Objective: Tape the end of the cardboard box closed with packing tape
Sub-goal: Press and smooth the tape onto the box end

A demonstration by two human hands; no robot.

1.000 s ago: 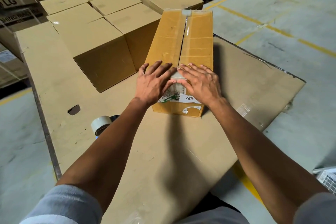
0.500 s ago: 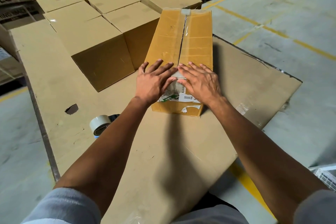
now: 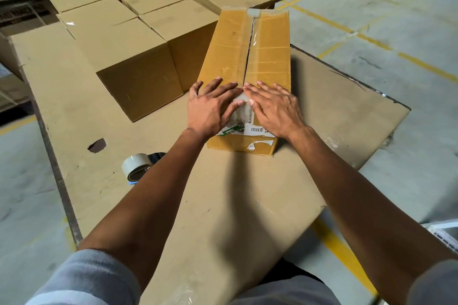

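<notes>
Long cardboard box (image 3: pixel 247 57) lies mid-scene on a flat cardboard sheet (image 3: pixel 223 205). Left hand (image 3: pixel 210 109) and right hand (image 3: pixel 275 109), fingers spread, press flat on its near end. Tape roll (image 3: pixel 135 166) sits near-left.

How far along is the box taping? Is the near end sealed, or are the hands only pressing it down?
Done: clear tape runs along the top seam of the long box. In hand: the left hand and right hand lie flat on the near end, either side of the seam; neither holds anything. The tape roll lies on the cardboard sheet. Left: the near end face; I can't tell if it's taped.
</notes>
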